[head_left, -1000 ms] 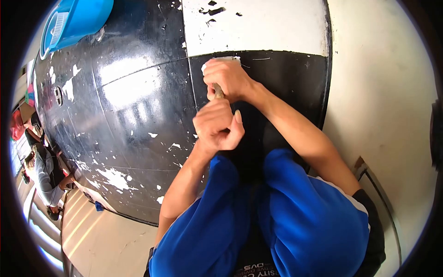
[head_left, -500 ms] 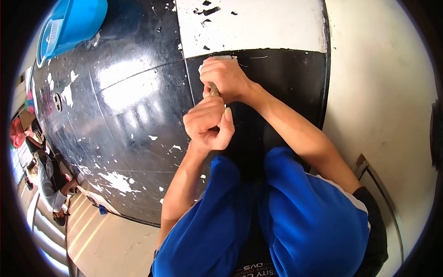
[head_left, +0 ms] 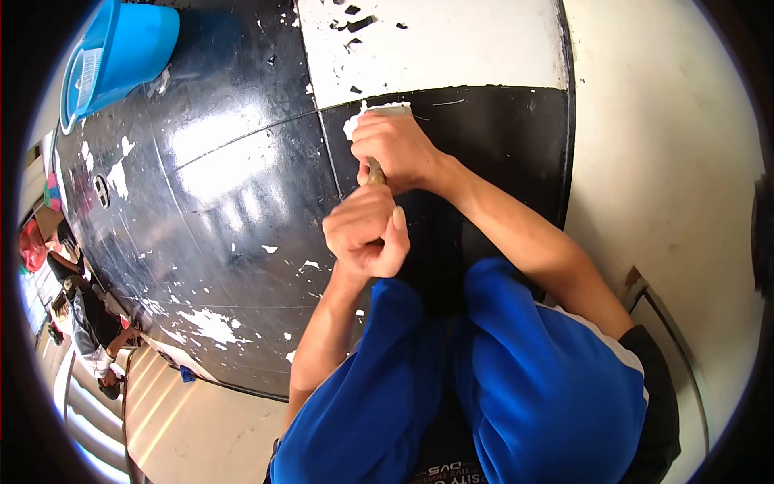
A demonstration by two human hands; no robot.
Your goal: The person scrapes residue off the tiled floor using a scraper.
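Both my hands grip one scraper (head_left: 376,172), whose worn brown handle shows between them. My left hand (head_left: 359,232) is closed round the rear end of the handle, thumb raised along the side. Ahead of it, my right hand (head_left: 395,145) wraps the front part, low over the black floor covering (head_left: 492,129). The front edge of the tool shows only in part beyond my right knuckles. Around that edge lies a small bare white patch (head_left: 351,126), just below a larger exposed white square (head_left: 451,44).
A blue plastic basin (head_left: 145,44) stands at the upper left. Black scraps (head_left: 361,24) lie on the white square. A pale surface (head_left: 661,145) borders the right side. At the far left a person (head_left: 93,323) is low to the floor, near a red bag (head_left: 32,246).
My hands and the scraper have drawn slightly back toward my knees. More of the white patch shows ahead of my right hand. The grip is the same.
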